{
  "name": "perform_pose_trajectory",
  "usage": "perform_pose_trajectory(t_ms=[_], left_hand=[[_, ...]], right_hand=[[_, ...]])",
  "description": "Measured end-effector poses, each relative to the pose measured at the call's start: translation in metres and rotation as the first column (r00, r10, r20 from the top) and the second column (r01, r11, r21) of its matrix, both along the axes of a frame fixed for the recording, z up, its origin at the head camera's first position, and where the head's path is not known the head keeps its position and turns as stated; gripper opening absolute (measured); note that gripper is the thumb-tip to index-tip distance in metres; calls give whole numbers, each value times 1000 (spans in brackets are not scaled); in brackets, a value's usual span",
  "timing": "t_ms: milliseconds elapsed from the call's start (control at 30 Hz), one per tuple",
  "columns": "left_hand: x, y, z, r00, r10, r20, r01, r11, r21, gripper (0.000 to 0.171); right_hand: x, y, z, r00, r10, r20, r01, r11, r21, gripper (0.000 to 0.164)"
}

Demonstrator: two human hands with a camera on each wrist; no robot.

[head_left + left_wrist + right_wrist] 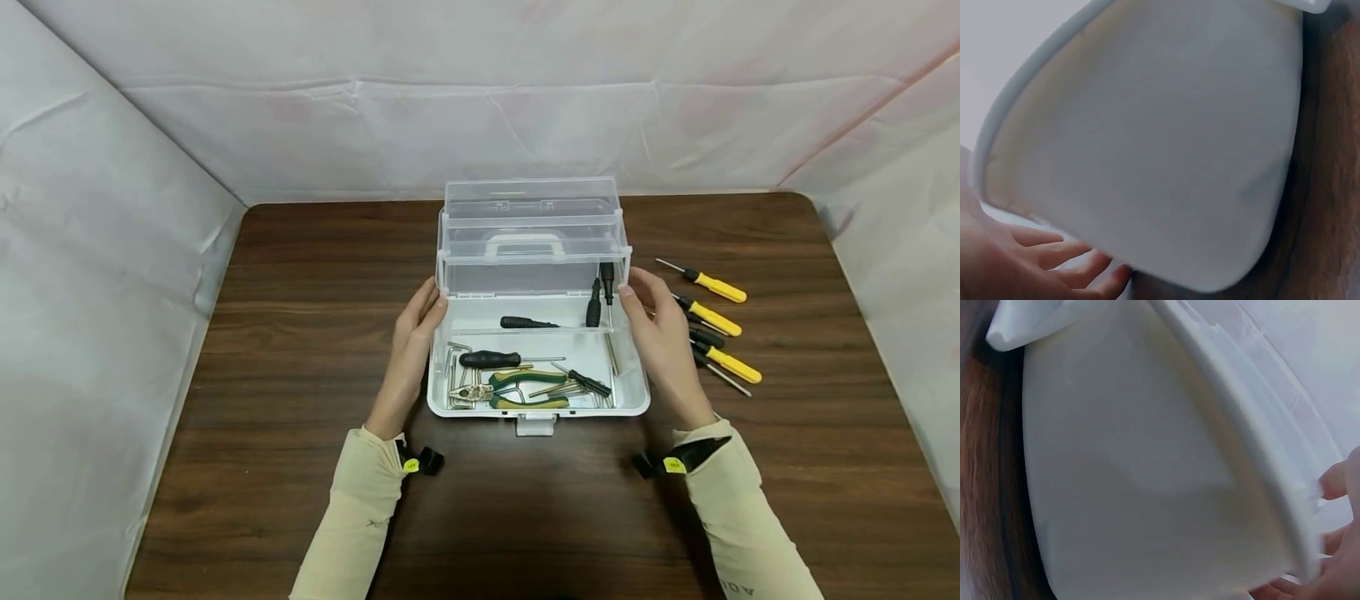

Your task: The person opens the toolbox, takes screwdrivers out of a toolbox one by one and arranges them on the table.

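A white toolbox (437,404) stands on the table with its clear lid (532,193) tipped back. Both hands hold it by its sides near the hinge: the left hand (408,350) at the left rear corner, the right hand (663,346) at the right one. In the wrist views, fingers (1060,253) reach around the back edge of the pale side wall (1160,144); the right fingers (1334,481) are partly cut off. Inside lie green-handled pliers (534,378), a black screwdriver (489,359), several hex keys (453,375) and more black-handled screwdrivers (593,304).
To the right of the box, several yellow-and-black screwdrivers (722,288) lie on the brown wooden table (322,333), close to the right hand. A front latch (535,427) hangs down from the box. White sheeting (420,125) walls in the back and sides.
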State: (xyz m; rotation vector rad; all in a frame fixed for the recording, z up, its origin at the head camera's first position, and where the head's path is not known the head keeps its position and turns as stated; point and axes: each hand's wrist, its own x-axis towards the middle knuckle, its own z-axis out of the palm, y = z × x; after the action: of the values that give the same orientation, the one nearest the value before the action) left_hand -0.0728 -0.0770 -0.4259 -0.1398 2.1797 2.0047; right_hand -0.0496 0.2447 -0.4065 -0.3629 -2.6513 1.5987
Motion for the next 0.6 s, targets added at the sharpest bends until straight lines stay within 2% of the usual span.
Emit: perform_pose_trajectory(t_ms=[200,333,467,600], left_hand=[[11,-7,3,999,-33,5,33,999,-42,57],[17,-6,3,999,-39,-1,39,999,-32,51],[21,-7,3,999,-31,-13,30,999,-15,49],[25,-8,3,999,-30,-19,29,1000,-7,49]], right_hand=[[17,1,16,993,18,-118,1,987,159,48],[29,-1,23,976,42,-214,16,966,259,37],[41,-3,27,944,123,-305,-10,937,349,29],[51,-6,31,910,250,-332,-86,895,437,25]])
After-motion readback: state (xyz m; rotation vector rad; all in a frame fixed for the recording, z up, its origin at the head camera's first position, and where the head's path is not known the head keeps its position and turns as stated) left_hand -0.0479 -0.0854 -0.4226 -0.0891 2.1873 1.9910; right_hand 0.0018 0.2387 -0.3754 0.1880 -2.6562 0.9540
